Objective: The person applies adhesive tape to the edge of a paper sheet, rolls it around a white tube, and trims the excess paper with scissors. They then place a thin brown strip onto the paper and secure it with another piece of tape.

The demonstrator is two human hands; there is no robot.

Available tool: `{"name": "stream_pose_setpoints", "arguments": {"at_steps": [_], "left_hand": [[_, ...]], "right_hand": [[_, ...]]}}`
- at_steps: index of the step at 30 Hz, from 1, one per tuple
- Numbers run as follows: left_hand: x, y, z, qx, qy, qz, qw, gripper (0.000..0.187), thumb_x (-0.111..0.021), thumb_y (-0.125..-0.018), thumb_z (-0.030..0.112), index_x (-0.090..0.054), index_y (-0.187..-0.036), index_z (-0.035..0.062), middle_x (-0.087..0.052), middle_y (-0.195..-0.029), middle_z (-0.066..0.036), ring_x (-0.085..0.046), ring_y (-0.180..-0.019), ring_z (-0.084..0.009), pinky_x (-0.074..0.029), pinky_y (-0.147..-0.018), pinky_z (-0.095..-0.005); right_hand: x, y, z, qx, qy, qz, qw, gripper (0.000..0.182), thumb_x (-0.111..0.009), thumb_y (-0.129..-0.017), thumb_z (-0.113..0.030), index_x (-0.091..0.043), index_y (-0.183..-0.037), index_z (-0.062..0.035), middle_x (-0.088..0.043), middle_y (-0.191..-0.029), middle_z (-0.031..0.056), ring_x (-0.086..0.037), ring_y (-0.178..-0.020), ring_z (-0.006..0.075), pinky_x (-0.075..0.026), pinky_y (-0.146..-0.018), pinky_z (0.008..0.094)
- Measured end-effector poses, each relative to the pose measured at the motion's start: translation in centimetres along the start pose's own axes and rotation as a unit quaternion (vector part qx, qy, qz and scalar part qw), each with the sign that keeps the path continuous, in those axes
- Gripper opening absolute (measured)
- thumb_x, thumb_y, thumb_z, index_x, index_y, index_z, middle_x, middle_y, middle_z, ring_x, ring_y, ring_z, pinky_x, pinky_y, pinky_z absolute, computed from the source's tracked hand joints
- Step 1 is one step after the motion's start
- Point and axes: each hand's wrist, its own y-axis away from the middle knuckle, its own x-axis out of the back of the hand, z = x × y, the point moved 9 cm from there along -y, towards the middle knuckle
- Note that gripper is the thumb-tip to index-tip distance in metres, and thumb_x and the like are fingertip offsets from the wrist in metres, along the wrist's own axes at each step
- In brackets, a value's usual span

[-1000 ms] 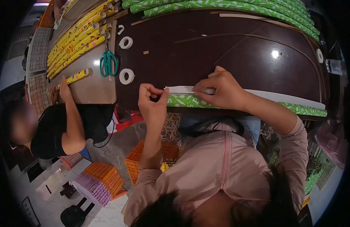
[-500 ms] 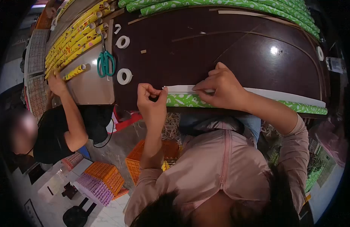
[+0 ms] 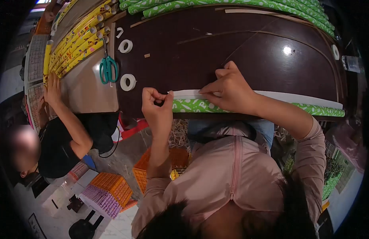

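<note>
A roll of green patterned wrapping paper (image 3: 320, 110) lies along the near edge of the dark table, its white underside (image 3: 272, 95) showing as a strip on the far side. At the roll's left end, my left hand (image 3: 158, 105) is closed, thumb and forefinger pinching the corner of the white edge. My right hand (image 3: 232, 88) is also closed in a pinch, its fingertips on the white strip a short way to the right. Whether a thin piece of tape sits under those fingertips is too small to tell.
Left of my hands are tape rolls (image 3: 128, 82) and teal-handled scissors (image 3: 108, 69). More green rolls (image 3: 232, 6) line the table's far side. A co-worker's hand (image 3: 53, 89) touches yellow rolls (image 3: 79, 44) at the left. Orange crates (image 3: 142, 169) stand below the table.
My hands keep nearly the same place on the paper, while the whole view shifts slightly. The co-worker's hand has moved left, and a yellow roll now stands at the left side of the pile.
</note>
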Motion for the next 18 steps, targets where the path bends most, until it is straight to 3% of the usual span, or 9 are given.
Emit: {"name": "stream_pose_setpoints", "arguments": {"at_steps": [18], "left_hand": [[-0.27,-0.23,-0.14,0.009,-0.063,-0.011,0.998,0.032,-0.071,-0.081,-0.002,-0.040,-0.082,0.0075,-0.048,-0.069,0.002,-0.041,-0.064,-0.0052,-0.036,-0.061,-0.0207]], "right_hand": [[-0.19,0.07,0.06,-0.001,0.014,0.002,1.000,0.012,-0.077,-0.069,-0.013,-0.078,-0.082,-0.0152,-0.054,-0.053,-0.0006,-0.046,-0.058,0.0159,-0.033,-0.072,0.0325]]}}
